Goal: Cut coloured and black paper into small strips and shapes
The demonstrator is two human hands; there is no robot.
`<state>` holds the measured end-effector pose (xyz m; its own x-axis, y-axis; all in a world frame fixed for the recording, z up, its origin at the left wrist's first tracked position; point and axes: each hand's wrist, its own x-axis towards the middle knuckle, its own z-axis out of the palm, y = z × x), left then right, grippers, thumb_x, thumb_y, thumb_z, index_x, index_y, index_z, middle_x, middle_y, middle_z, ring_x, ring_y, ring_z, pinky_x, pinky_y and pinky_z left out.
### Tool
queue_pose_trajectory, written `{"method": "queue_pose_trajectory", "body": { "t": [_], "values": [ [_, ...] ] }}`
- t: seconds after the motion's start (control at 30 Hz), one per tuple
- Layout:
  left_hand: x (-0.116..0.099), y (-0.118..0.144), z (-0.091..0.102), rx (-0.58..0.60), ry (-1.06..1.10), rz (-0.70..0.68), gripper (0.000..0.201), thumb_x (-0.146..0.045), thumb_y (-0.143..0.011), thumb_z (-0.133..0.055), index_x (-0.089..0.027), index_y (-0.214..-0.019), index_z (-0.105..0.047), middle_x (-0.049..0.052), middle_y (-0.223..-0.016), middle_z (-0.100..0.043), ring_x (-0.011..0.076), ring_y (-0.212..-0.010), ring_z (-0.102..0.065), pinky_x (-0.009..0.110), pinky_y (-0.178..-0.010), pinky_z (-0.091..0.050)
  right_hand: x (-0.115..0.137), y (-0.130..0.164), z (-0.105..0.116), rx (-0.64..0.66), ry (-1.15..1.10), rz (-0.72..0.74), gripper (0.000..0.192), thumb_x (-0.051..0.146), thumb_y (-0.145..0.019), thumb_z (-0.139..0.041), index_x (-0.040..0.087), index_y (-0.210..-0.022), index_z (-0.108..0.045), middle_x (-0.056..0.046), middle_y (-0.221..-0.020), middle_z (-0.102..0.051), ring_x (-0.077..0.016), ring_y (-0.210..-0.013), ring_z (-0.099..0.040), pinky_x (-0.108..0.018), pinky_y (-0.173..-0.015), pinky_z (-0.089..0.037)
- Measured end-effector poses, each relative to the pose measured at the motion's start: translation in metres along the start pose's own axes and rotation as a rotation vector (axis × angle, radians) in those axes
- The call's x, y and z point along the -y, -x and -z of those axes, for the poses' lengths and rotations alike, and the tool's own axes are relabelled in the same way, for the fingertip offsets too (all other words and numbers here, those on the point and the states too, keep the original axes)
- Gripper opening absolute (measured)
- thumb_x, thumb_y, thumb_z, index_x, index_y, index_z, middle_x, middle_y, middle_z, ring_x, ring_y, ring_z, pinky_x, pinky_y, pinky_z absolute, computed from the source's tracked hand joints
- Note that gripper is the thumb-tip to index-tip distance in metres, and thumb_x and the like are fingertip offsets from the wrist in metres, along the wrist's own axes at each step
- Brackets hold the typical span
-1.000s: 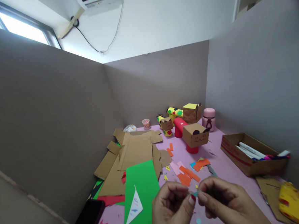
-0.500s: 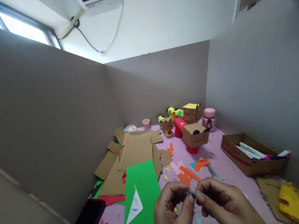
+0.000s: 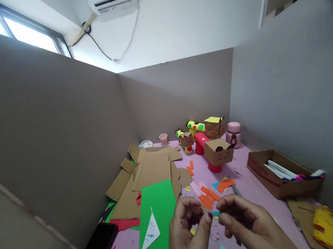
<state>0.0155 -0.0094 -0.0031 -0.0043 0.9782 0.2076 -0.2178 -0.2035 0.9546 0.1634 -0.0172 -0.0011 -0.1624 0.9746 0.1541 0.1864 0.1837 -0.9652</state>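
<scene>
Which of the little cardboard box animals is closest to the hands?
The cardboard box head with dark ears on the red tube. It stands nearest the left hand and right hand; the others stand farther back by the wall.

From where I stand nothing here reads as words or numbers: the cardboard box figure (image 3: 218,152) bears only a drawn face (no letters), and the white triangle's (image 3: 151,232) blue marks are too small to read

You're sitting at a partitioned craft desk in an office-like room: grey divider walls (image 3: 56,127), a wall air conditioner (image 3: 112,2), cut cardboard (image 3: 149,167), coloured paper scraps (image 3: 210,193) and a marker box (image 3: 282,175).
</scene>
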Motion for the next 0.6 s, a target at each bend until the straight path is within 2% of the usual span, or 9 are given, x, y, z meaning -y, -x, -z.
{"method": "queue_pose_trajectory", "body": {
  "t": [0.17,0.33,0.5,0.6],
  "values": [
    [0.0048,0.0022,-0.0018,0.039,-0.058,-0.065,0.019,-0.036,-0.075,-0.066,-0.020,-0.076,-0.057,-0.001,-0.067,-0.056,0.0126,-0.061,-0.049,0.024,-0.059,-0.038,0.0028,-0.0001,-0.0017,0.025,0.042,0.015,0.028,0.044,-0.087,-0.049,0.021,-0.072,-0.055,0.002,-0.062,-0.056,-0.0156,-0.057,-0.058,-0.025,-0.055,-0.044],
    [0.0052,0.0016,-0.0040,-0.004,0.023,-0.027,0.028,-0.038,-0.071,-0.069,-0.022,-0.092,-0.059,0.000,-0.072,-0.058,0.0152,-0.067,-0.054,0.025,-0.060,-0.041,0.0073,0.0015,-0.0025,0.030,-0.064,-0.019,0.029,0.045,-0.086,-0.051,0.020,-0.073,-0.056,0.002,-0.062,-0.055,-0.0141,-0.056,-0.057,-0.024,-0.053,-0.044],
    [0.0003,0.0015,-0.0032,-0.012,-0.017,-0.033,0.017,-0.027,-0.067,-0.073,-0.020,-0.077,-0.061,-0.003,-0.064,-0.054,0.0123,-0.062,-0.050,0.022,-0.058,-0.039,0.0071,0.0021,-0.0037,0.041,-0.047,-0.003,0.029,0.046,-0.086,-0.050,0.021,-0.075,-0.056,0.001,-0.065,-0.057,-0.0153,-0.058,-0.058,-0.026,-0.055,-0.045],
    [-0.0016,0.0012,-0.0033,0.001,0.003,-0.016,0.019,-0.028,-0.067,-0.074,-0.020,-0.077,-0.061,-0.003,-0.063,-0.056,0.0117,-0.060,-0.049,0.022,-0.057,-0.038,0.0071,0.0009,-0.0040,0.031,-0.003,-0.003,0.030,0.047,-0.087,-0.049,0.021,-0.073,-0.054,0.002,-0.062,-0.055,-0.0147,-0.056,-0.058,-0.025,-0.054,-0.045]
  ]
}}
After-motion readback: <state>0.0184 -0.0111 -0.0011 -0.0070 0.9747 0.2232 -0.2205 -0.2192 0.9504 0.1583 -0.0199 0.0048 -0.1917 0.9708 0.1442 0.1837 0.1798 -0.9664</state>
